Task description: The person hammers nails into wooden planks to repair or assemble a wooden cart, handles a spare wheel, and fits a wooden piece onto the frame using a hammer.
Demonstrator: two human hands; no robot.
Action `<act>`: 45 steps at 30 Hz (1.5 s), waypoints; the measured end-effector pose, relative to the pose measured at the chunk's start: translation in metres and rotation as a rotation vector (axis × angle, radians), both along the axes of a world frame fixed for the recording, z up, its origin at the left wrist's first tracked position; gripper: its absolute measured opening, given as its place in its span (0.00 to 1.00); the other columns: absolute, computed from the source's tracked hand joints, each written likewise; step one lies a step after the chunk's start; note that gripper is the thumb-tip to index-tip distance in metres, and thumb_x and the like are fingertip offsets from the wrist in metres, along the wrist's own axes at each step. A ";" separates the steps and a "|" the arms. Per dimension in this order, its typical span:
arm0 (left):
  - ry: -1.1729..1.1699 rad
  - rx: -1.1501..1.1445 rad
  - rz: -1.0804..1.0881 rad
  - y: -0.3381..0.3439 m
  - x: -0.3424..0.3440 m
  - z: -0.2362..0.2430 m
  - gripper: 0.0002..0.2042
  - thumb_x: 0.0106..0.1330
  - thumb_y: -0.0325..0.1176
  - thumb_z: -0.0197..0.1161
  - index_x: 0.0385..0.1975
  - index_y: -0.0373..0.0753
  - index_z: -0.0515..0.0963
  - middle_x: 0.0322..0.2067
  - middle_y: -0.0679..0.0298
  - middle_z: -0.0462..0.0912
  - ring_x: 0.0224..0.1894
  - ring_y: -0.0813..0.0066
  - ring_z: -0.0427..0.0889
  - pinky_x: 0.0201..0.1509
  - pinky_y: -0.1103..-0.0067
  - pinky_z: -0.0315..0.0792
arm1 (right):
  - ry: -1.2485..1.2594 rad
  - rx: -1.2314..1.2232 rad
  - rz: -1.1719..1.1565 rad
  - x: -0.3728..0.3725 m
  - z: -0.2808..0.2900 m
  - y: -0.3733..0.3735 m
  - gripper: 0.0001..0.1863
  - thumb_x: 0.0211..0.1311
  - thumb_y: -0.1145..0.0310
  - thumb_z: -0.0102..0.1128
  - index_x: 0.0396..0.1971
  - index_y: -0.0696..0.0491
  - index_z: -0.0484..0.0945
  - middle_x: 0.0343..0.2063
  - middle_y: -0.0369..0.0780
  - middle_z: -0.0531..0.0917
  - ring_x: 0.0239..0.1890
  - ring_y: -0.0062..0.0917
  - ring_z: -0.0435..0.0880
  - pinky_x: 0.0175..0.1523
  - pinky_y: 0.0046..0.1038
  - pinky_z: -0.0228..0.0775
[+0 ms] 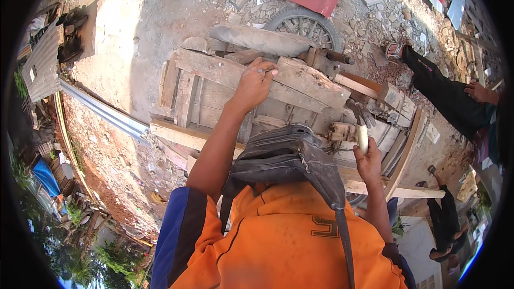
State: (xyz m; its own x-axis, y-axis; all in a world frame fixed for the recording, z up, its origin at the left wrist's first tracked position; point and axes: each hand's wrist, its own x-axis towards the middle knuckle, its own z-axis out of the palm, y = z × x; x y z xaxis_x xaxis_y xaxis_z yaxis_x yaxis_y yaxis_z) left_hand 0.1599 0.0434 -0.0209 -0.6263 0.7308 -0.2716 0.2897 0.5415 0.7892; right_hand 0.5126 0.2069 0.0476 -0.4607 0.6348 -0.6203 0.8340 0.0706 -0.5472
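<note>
While left hand (254,83) pinches a nail (266,70) on plank (313,83), right hand (368,161) grips hammer (362,123) upright

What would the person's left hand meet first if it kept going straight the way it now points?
Probably the grey rolled bundle lying across the weathered wooden cart. The left hand, pinching a small nail, points up-frame toward it; depth is unclear.

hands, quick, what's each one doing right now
Left hand: closed, pinching a nail against the wooden plank.
Right hand: closed around the hammer handle.
</note>
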 end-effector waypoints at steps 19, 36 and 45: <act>0.034 0.358 0.244 0.015 0.061 -0.053 0.09 0.63 0.33 0.64 0.38 0.35 0.82 0.37 0.51 0.85 0.38 0.51 0.84 0.45 0.67 0.76 | 0.059 -0.067 0.051 -0.023 0.004 0.002 0.16 0.56 0.69 0.62 0.43 0.59 0.74 0.26 0.47 0.81 0.28 0.31 0.79 0.37 0.33 0.71; 0.156 0.263 0.180 0.014 0.070 -0.039 0.09 0.66 0.33 0.62 0.41 0.37 0.82 0.37 0.52 0.85 0.42 0.54 0.82 0.47 0.68 0.75 | 0.096 -0.086 -0.065 0.010 0.002 0.005 0.17 0.55 0.71 0.59 0.45 0.60 0.73 0.27 0.46 0.80 0.28 0.30 0.78 0.37 0.32 0.71; 0.127 0.232 0.178 0.011 0.065 -0.039 0.10 0.64 0.31 0.63 0.41 0.35 0.83 0.38 0.52 0.86 0.42 0.54 0.84 0.50 0.69 0.75 | 0.170 -0.022 -0.001 -0.001 0.001 -0.005 0.17 0.59 0.72 0.58 0.49 0.58 0.72 0.23 0.36 0.76 0.21 0.18 0.73 0.27 0.26 0.66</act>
State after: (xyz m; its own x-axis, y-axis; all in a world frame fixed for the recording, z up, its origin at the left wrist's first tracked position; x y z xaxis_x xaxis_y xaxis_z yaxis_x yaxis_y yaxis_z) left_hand 0.2248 0.0540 -0.0597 -0.7682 0.6399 -0.0217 0.3110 0.4025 0.8610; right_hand 0.5119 0.2017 0.0483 -0.5595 0.6223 -0.5475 0.7294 0.0559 -0.6818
